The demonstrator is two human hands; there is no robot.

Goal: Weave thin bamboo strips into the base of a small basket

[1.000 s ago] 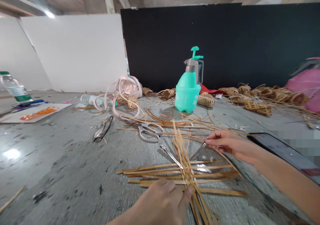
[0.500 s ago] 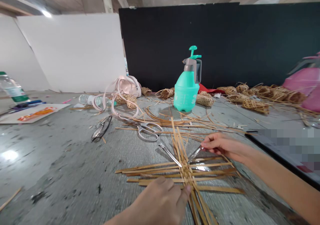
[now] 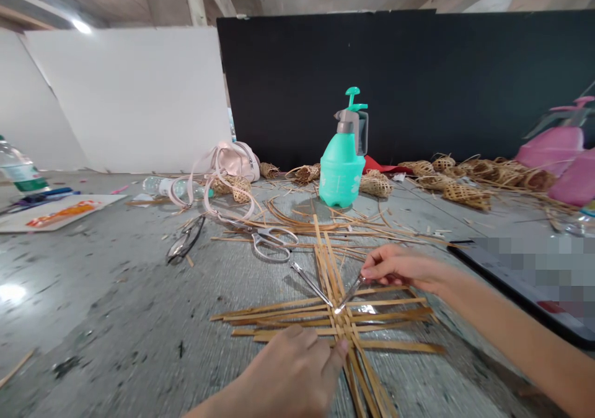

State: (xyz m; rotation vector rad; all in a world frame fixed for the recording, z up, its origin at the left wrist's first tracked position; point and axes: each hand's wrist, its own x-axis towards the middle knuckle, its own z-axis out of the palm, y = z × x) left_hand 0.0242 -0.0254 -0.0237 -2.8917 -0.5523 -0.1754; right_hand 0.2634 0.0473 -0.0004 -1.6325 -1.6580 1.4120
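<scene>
Flat bamboo strips (image 3: 395, 345) cross in a small woven patch on the table in front of me, their loose ends spreading out to all sides. My left hand (image 3: 297, 368) rests over the near left strips with fingers bent, its thumb pressing the weave's near edge; the fingertips are hidden. A slim silver metal clip (image 3: 312, 284) lies slantwise with its tip at the weave's far left. Between thumb and fingers, my right hand (image 3: 388, 266) pinches a second silver clip (image 3: 349, 295), whose tip touches the far side of the weave.
White-handled scissors (image 3: 272, 244), eyeglasses (image 3: 186, 239) and loose strips lie beyond the weave. Farther back stand a green spray bottle (image 3: 341, 170), a pink bag (image 3: 237, 160) and several woven bamboo pieces (image 3: 467, 196). A tablet-like device (image 3: 525, 294) is right of my right arm.
The right-hand clip's tip has moved slightly left onto the weave, close to the other clip's tip. My left hand stays on the strips. The whole view has shifted slightly.
</scene>
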